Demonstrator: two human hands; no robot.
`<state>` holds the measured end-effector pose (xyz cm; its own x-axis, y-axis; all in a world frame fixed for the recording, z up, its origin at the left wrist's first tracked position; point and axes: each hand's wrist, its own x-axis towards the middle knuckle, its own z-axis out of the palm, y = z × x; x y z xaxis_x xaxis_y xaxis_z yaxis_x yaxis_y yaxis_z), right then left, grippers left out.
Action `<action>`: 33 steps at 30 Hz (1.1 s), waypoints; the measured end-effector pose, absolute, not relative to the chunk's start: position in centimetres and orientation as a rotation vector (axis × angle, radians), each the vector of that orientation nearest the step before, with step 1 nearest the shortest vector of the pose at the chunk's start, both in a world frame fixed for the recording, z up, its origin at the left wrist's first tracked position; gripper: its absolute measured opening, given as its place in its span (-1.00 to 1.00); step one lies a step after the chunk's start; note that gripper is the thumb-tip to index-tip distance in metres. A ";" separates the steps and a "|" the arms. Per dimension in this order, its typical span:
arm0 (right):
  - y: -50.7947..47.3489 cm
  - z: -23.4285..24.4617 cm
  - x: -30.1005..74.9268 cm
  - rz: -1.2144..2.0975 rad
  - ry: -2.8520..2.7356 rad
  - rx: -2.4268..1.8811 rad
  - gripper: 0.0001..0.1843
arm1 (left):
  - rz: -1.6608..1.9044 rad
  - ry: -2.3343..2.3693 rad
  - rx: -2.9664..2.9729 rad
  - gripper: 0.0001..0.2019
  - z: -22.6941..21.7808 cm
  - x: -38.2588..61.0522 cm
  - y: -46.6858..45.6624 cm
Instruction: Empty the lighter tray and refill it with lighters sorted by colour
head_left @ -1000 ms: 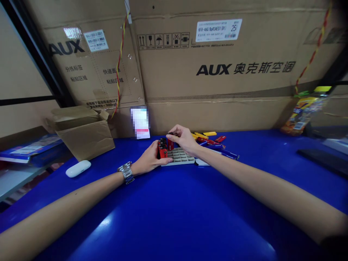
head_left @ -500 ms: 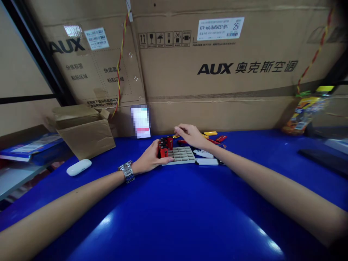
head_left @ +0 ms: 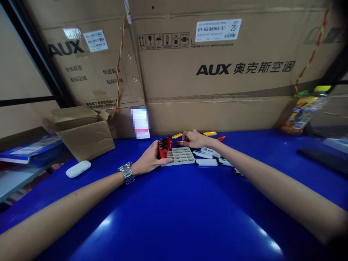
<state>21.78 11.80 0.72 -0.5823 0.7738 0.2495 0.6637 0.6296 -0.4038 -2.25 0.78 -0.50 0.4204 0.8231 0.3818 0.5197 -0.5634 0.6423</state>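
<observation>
1. The left hand (head_left: 148, 163) curls around small red-and-black objects (head_left: 163, 152), its fingers touching them, at the left end of a gray grid tray (head_left: 181, 156).
2. The right hand (head_left: 195, 139) lies low behind the tray, fingers extended; whether they grip anything cannot be told.
3. White sticks (head_left: 206, 162) lie just right of the tray.
4. Open blue table (head_left: 174, 217) stretches toward the person; a carton (head_left: 217, 108) printed "AUX" stands along the far edge.

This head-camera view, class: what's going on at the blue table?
A person is working with bare hands at a blue table. The left hand cups red-and-black items at the end of a grey grid tray. The right hand rests beyond the tray, near white sticks.
</observation>
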 end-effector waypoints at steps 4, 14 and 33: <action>11.7 0.8 21.7 0.459 -2.396 -1.074 -0.85 | 0.947 1.141 2.250 -0.31 -0.4 -2.2 0.7; 6.5 1.6 19.7 0.819 -1.913 -0.771 -0.76 | 0.969 1.130 2.287 -0.35 -0.2 -2.2 0.7; 2.5 2.6 17.7 1.615 -1.262 -0.792 -0.44 | 0.942 1.165 2.258 -0.34 -0.5 -2.1 0.9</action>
<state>17.71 2.47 2.58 -0.3802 0.9238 0.0451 -0.2673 -0.0630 -0.9615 -2.08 0.91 -0.47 0.4167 0.8292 0.3725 0.5383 -0.5553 0.6339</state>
